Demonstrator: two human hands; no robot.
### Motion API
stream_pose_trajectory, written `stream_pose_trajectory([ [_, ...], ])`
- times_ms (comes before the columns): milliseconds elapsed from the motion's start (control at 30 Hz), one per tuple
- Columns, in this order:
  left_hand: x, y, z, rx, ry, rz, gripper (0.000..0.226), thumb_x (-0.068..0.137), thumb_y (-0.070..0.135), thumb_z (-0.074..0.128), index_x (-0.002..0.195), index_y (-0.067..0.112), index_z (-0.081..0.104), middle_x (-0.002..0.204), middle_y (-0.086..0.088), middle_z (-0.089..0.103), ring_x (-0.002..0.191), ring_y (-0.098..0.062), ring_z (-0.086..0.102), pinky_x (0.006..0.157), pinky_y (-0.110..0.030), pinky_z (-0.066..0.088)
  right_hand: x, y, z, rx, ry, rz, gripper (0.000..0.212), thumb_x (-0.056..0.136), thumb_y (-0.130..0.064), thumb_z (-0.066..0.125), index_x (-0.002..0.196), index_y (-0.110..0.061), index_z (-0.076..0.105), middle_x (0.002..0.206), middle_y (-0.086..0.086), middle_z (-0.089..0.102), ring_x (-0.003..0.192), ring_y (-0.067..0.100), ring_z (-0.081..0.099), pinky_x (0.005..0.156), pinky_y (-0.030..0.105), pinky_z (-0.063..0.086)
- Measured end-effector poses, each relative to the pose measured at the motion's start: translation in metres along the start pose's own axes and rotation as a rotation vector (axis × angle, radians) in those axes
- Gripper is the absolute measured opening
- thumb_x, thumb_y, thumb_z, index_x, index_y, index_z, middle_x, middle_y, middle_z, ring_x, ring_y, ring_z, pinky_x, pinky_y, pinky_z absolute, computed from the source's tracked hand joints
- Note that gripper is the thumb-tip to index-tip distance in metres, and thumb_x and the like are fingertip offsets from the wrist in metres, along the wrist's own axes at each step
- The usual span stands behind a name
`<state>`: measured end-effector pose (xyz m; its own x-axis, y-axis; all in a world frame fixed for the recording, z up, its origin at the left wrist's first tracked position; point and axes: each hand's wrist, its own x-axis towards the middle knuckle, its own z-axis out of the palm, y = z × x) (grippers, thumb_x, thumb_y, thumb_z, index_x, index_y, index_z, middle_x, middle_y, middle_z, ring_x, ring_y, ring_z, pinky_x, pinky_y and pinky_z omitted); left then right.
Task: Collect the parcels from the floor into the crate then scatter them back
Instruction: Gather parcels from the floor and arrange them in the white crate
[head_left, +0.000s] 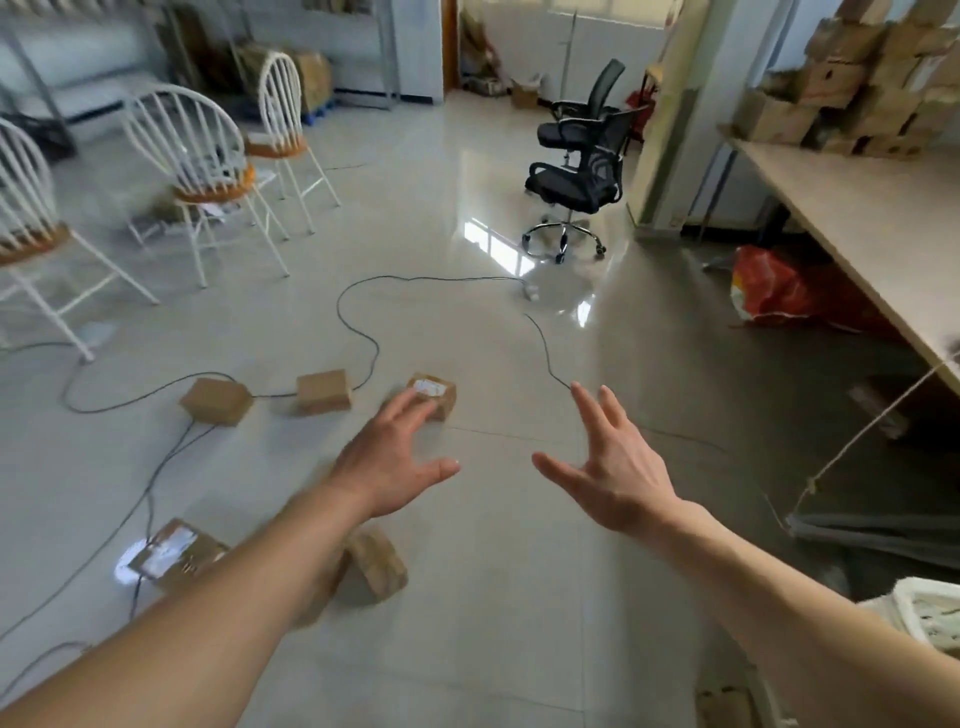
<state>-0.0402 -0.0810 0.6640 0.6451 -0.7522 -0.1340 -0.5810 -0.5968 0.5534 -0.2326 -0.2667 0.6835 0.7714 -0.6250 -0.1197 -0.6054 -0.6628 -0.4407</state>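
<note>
Floor (509, 597): pale tile, glossy, mirrors window light. Parcels (323, 391): brown cardboard, matt (one carries a white paper label (429, 387)). Office chair (597, 166): black mesh back, shiny chrome base (563, 240). Crate (930, 616): white, looks plastic. Tabletop (857, 208): matt, pale, wood-look.

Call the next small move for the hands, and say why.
Probably bring the left hand down onto the labelled parcel right ahead of it and grip it. Both it and the right hand are open and empty; whether it touches the parcel yet is unclear.
</note>
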Motion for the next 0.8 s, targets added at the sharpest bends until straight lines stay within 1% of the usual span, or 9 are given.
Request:
stream_pose_trajectory([
  [33, -0.004, -0.015, -0.008, -0.011, 0.013, -0.025, 0.086, 0.082, 0.053, 0.076, 0.155, 0.028, 0.037, 0.167, 0.009, 0.014, 0.146, -0.014, 0.035, 0.118, -0.036, 0.033, 0.007, -0.014, 0.007, 0.005, -0.010, -0.023, 0.101, 0.088, -0.071, 0.061, 0.165, -0.038, 0.005, 0.175, 0.001, 0.000, 0.158, 0.025, 0.020, 0.117, 0.042, 0.034],
  [100, -0.010, -0.045, -0.022, -0.030, 0.038, -0.087, 0.086, 0.082, 0.054, 0.075, 0.155, 0.030, 0.036, 0.168, 0.011, 0.012, 0.144, -0.012, 0.037, 0.116, -0.036, 0.034, 0.021, -0.039, 0.022, 0.015, -0.038, -0.067, 0.100, 0.087, -0.072, 0.060, 0.165, -0.038, 0.005, 0.175, 0.000, 0.000, 0.159, 0.024, 0.017, 0.117, 0.043, 0.035],
  [200, -0.016, -0.081, -0.035, -0.034, 0.061, -0.173, 0.085, 0.083, 0.055, 0.073, 0.155, 0.029, 0.036, 0.167, 0.011, 0.013, 0.148, -0.013, 0.030, 0.117, -0.038, 0.034, 0.041, -0.069, 0.042, 0.003, -0.095, -0.130, 0.100, 0.088, -0.071, 0.060, 0.165, -0.038, 0.004, 0.175, 0.001, -0.002, 0.158, 0.026, 0.017, 0.117, 0.044, 0.034],
  [267, -0.017, -0.099, -0.039, -0.031, 0.077, -0.219, 0.084, 0.085, 0.054, 0.073, 0.155, 0.027, 0.036, 0.167, 0.009, 0.014, 0.148, -0.014, 0.030, 0.116, -0.038, 0.035, 0.057, -0.083, 0.053, -0.003, -0.128, -0.167, 0.100, 0.089, -0.070, 0.060, 0.165, -0.037, 0.004, 0.175, 0.003, -0.001, 0.158, 0.029, 0.019, 0.117, 0.043, 0.033],
  [433, -0.005, -0.134, -0.044, -0.057, 0.089, -0.335, 0.080, 0.088, 0.051, 0.070, 0.155, 0.025, 0.035, 0.167, 0.006, 0.015, 0.148, -0.017, 0.031, 0.116, -0.038, 0.035, 0.110, -0.104, 0.081, -0.005, -0.223, -0.232, 0.100, 0.090, -0.069, 0.060, 0.165, -0.036, 0.003, 0.175, 0.003, -0.002, 0.158, 0.029, 0.016, 0.117, 0.046, 0.034],
  [533, 0.007, -0.151, -0.050, -0.054, 0.098, -0.419, 0.080, 0.089, 0.052, 0.068, 0.156, 0.027, 0.033, 0.167, 0.006, 0.013, 0.148, -0.018, 0.030, 0.116, -0.038, 0.034, 0.150, -0.114, 0.092, -0.015, -0.261, -0.272, 0.099, 0.090, -0.070, 0.059, 0.165, -0.038, 0.002, 0.175, 0.003, -0.002, 0.158, 0.029, 0.018, 0.116, 0.045, 0.035],
  [633, 0.024, -0.166, -0.057, -0.022, 0.116, -0.499, 0.078, 0.091, 0.052, 0.067, 0.156, 0.026, 0.032, 0.167, 0.006, 0.013, 0.149, -0.017, 0.028, 0.115, -0.036, 0.032, 0.190, -0.124, 0.098, -0.018, -0.297, -0.313, 0.100, 0.090, -0.071, 0.058, 0.165, -0.037, 0.002, 0.175, 0.003, -0.002, 0.158, 0.030, 0.019, 0.118, 0.044, 0.034],
  [733, 0.040, -0.178, -0.060, -0.059, 0.147, -0.567, 0.078, 0.091, 0.049, 0.068, 0.156, 0.024, 0.034, 0.168, 0.003, 0.014, 0.151, -0.019, 0.026, 0.117, -0.035, 0.031, 0.228, -0.134, 0.099, -0.057, -0.336, -0.361, 0.099, 0.090, -0.073, 0.055, 0.166, -0.036, 0.002, 0.175, 0.003, -0.002, 0.158, 0.030, 0.020, 0.117, 0.045, 0.037],
  [800, 0.048, -0.183, -0.060, -0.079, 0.161, -0.598, 0.077, 0.091, 0.049, 0.067, 0.156, 0.023, 0.034, 0.168, 0.002, 0.014, 0.151, -0.020, 0.027, 0.117, -0.036, 0.032, 0.249, -0.141, 0.101, -0.069, -0.363, -0.388, 0.102, 0.088, -0.077, 0.054, 0.166, -0.035, 0.003, 0.175, 0.004, -0.001, 0.158, 0.031, 0.019, 0.118, 0.045, 0.035],
])
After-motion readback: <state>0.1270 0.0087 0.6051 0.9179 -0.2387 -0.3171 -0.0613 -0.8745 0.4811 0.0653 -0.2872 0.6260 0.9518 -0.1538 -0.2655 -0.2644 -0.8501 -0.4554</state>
